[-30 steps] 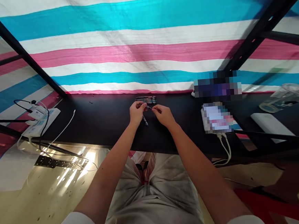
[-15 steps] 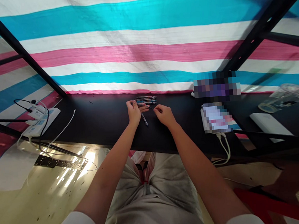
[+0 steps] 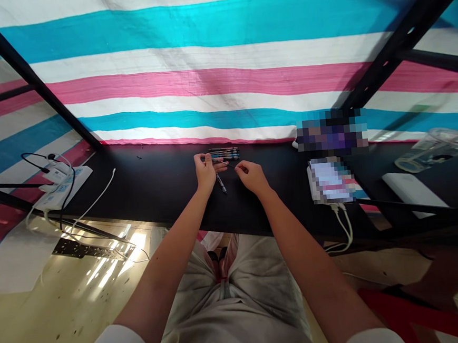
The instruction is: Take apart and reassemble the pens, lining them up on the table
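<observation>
Over the middle of the black table, my left hand (image 3: 205, 172) is closed around a pen, most of which its fingers hide. From there a thin dark stick (image 3: 229, 165), which looks like a pen refill, runs across to my right hand (image 3: 250, 175). The right thumb and fingertips pinch its end. Below my left hand a pen (image 3: 221, 183) with a clear and dark barrel lies slanted on the table. Just beyond my hands several pens (image 3: 227, 153) lie side by side, roughly parallel to the back edge.
A white power strip (image 3: 69, 186) with plugs and cables lies on the table (image 3: 154, 182) at the left. To the right are a blurred-out phone-like device (image 3: 330, 179) with white cables, a white box (image 3: 415, 193) and a clear plastic container (image 3: 429, 150). Black metal posts (image 3: 393, 47) frame the table.
My hands stay almost in the same place, with the thin dark stick still between them. The pens on the table have not moved.
</observation>
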The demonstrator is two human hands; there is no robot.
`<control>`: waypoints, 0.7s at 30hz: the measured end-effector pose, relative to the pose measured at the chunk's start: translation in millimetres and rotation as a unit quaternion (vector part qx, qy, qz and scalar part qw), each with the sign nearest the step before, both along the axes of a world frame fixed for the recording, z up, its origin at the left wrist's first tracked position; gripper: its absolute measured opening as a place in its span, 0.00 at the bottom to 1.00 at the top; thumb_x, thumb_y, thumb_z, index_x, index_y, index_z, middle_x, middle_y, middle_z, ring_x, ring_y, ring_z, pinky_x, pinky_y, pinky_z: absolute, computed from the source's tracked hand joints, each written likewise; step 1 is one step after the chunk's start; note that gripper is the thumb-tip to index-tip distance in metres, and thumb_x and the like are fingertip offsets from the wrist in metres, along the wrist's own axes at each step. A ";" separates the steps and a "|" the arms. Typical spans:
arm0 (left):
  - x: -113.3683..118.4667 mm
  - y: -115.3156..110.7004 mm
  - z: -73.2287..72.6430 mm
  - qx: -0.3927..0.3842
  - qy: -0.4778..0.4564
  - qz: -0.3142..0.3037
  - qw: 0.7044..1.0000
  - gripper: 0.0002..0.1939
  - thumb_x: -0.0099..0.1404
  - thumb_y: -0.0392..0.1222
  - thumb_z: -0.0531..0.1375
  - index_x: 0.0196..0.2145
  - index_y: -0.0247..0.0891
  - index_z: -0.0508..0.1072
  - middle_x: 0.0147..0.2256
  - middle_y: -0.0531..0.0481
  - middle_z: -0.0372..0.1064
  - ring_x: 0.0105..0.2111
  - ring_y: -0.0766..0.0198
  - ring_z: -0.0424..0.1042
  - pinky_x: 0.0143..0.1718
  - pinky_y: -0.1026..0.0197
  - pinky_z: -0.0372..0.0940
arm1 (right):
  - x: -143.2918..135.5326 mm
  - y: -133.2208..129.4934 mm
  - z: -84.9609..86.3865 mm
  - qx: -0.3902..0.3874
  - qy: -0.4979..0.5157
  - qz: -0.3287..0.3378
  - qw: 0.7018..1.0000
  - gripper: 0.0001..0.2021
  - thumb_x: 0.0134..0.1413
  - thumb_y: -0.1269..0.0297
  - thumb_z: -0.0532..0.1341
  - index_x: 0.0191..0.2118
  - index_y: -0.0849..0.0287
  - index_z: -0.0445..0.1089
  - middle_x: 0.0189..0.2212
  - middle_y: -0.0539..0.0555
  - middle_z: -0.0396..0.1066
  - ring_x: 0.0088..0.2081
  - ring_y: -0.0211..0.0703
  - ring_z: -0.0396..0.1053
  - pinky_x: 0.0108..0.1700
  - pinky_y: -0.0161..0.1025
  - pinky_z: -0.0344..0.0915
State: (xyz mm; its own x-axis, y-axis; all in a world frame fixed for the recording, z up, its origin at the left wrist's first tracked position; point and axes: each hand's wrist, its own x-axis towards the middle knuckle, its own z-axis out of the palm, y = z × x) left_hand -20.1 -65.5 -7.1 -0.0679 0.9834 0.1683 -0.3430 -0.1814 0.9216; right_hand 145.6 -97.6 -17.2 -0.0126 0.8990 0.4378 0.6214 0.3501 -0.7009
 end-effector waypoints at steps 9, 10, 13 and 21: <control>-0.1 -3.3 4.9 -0.008 0.005 0.004 1.000 0.20 0.70 0.59 0.56 0.41 0.44 0.51 0.32 0.52 0.75 0.31 0.61 0.81 0.35 0.59 0.75 | 0.3 0.5 -0.6 0.002 -0.003 0.000 1.000 0.09 0.57 0.61 0.58 0.32 0.57 0.73 0.28 0.53 0.73 0.31 0.44 0.69 0.37 0.41 0.62; -0.2 -3.2 4.8 -0.005 0.002 0.004 1.000 0.20 0.70 0.59 0.56 0.41 0.44 0.51 0.32 0.52 0.75 0.31 0.61 0.81 0.35 0.59 0.75 | 0.4 0.4 -0.5 0.003 -0.004 0.000 1.000 0.09 0.57 0.61 0.58 0.32 0.57 0.73 0.28 0.53 0.73 0.31 0.44 0.68 0.37 0.40 0.62; -0.3 -2.7 4.4 -0.001 0.000 0.001 1.000 0.20 0.70 0.58 0.57 0.41 0.44 0.51 0.32 0.52 0.75 0.31 0.60 0.81 0.35 0.59 0.75 | 0.6 0.6 -0.7 0.007 -0.006 0.000 1.000 0.09 0.57 0.61 0.58 0.32 0.57 0.73 0.28 0.53 0.73 0.31 0.44 0.68 0.36 0.40 0.62; 1.1 -2.3 2.6 -0.001 0.012 -0.032 0.999 0.20 0.67 0.57 0.61 0.39 0.43 0.55 0.31 0.51 0.75 0.32 0.60 0.81 0.37 0.57 0.75 | 0.6 0.7 -0.6 0.006 -0.003 0.005 1.000 0.09 0.57 0.60 0.58 0.32 0.57 0.73 0.28 0.53 0.73 0.31 0.44 0.68 0.36 0.40 0.63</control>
State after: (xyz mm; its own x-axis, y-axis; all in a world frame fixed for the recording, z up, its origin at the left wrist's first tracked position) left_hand -19.0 -67.8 -4.4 -0.0014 0.9859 0.1671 -0.3307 -0.1582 0.9304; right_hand 146.2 -96.8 -17.9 -0.0233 0.8932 0.4490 0.6224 0.3644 -0.6927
